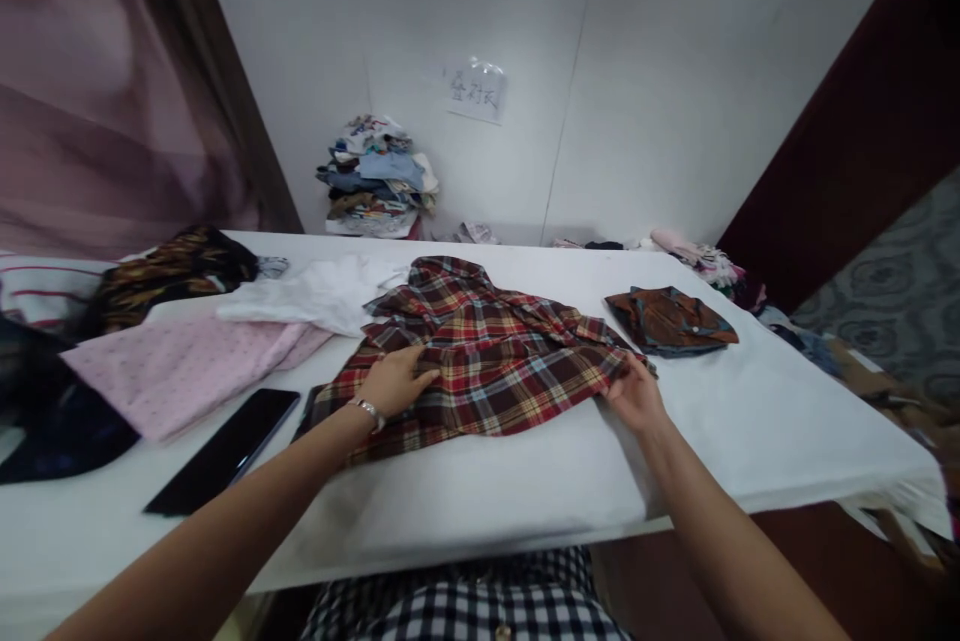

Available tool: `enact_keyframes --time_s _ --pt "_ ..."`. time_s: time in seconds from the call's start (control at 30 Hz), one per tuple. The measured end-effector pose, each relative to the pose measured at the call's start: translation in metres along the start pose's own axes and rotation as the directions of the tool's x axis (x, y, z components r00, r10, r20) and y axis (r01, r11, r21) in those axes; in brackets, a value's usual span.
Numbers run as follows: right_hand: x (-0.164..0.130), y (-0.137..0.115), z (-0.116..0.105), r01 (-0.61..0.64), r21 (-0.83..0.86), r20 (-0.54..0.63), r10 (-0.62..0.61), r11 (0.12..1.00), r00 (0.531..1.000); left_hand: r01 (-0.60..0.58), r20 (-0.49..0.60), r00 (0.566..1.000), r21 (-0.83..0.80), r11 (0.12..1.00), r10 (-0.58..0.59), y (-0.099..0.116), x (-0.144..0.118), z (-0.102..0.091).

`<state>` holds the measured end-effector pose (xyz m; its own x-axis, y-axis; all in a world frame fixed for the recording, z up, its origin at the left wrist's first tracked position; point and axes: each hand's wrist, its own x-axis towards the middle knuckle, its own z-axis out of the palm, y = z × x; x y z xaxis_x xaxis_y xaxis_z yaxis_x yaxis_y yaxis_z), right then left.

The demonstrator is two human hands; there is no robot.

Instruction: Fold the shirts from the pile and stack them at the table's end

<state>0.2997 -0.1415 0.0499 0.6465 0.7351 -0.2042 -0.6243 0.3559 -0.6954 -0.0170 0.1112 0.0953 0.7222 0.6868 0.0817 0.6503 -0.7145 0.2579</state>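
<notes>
A red, brown and yellow plaid shirt (491, 341) lies spread and partly rumpled on the white table, its collar toward the wall. My left hand (397, 381) rests flat on the shirt's left side with the fingers stretched out and the thumb apart. At the shirt's right edge, my right hand (634, 393) pinches the cloth between thumb and fingers. Just beyond that hand sits a folded brown and dark garment (675, 319). A black phone (225, 451) lies beside my left forearm.
Left on the table (465, 501) are a pink dotted cloth (187, 361), a white garment (319, 291) and dark patterned clothes (180, 271). A tall clothes stack (382, 181) stands against the wall, under a paper sign (477, 91). More clothes (701, 256) lie past the right back edge.
</notes>
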Motion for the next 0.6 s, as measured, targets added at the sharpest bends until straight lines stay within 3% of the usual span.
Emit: enact_keyframes --time_s 0.1,0.2,0.3,0.4,0.47,0.6 --pt "0.003 0.003 -0.002 0.027 0.070 -0.017 -0.026 0.997 1.000 0.071 0.024 0.997 0.042 0.997 -0.072 0.000 0.005 0.002" --pt "0.008 0.006 -0.004 0.009 0.104 -0.024 -0.007 0.994 1.000 0.028 0.050 0.998 0.032 0.999 -0.029 0.000 0.012 -0.001" --pt "0.013 0.008 -0.005 -0.067 0.072 -0.034 0.070 0.995 0.997 -0.007 0.028 1.000 -0.135 0.991 0.011 -0.001 0.018 -0.004" --pt "0.016 0.006 -0.003 -0.205 -0.018 -0.028 0.205 0.979 0.978 0.073 -0.037 0.995 -0.398 0.915 -0.095 -0.002 0.025 -0.011" --pt "0.020 0.004 -0.002 -0.223 -0.042 -0.012 0.223 0.974 0.975 0.107 -0.051 0.987 -0.496 0.862 -0.152 -0.004 0.033 -0.020" --pt "0.032 0.002 0.000 -0.129 -0.044 0.027 0.131 0.991 0.991 0.124 0.038 0.992 -0.382 0.916 -0.119 -0.016 0.056 -0.040"
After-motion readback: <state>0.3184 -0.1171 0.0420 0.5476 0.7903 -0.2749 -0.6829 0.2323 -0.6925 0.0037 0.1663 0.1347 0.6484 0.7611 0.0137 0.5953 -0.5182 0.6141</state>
